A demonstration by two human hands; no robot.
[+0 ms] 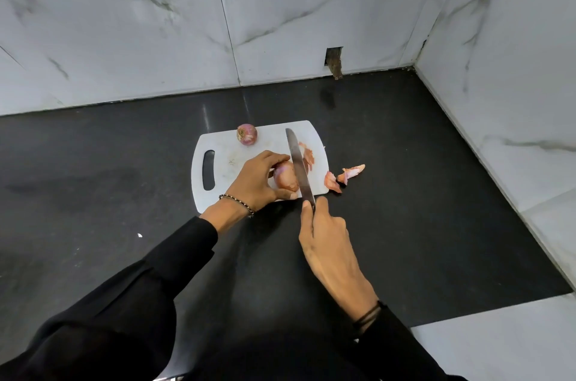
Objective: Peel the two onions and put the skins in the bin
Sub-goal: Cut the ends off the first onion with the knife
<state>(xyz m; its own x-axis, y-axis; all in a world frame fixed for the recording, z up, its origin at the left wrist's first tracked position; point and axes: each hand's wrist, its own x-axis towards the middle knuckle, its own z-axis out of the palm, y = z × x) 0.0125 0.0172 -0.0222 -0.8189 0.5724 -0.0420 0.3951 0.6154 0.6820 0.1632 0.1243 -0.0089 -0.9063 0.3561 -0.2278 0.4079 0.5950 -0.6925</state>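
Head cam, looking down at a black bench (405,162) w/ white marble-look wall tiles (280,7) behind it and on the right. White cutting board (224,144) sits about mid-frame, handle slot on its left end. Left hand (258,181) is wrapped around the near onion (285,176), fingers over the top and thumb underneath, pinning it on the board's lower right part. That onion looks partly stripped, pale pink. Right hand (324,234) is clenched around the knife (297,162) handle, which is mostly hidden in the fist; the blade runs up the frame, pressed against the onion's right side, tip pointing toward the back wall. 2nd onion (247,133) sits by itself near the board's top edge, well apart from both hands, darker purple skin on it afaict. Some skin strips (307,156) lie on the board just right of the blade, and two more skin pieces (353,172) are on the bench just off the board's right edge. Beaded bracelet (237,203) on the left wrist, black sleeves (124,302) on both arms. Small dark hole (334,61) in the back wall where it meets the bench.
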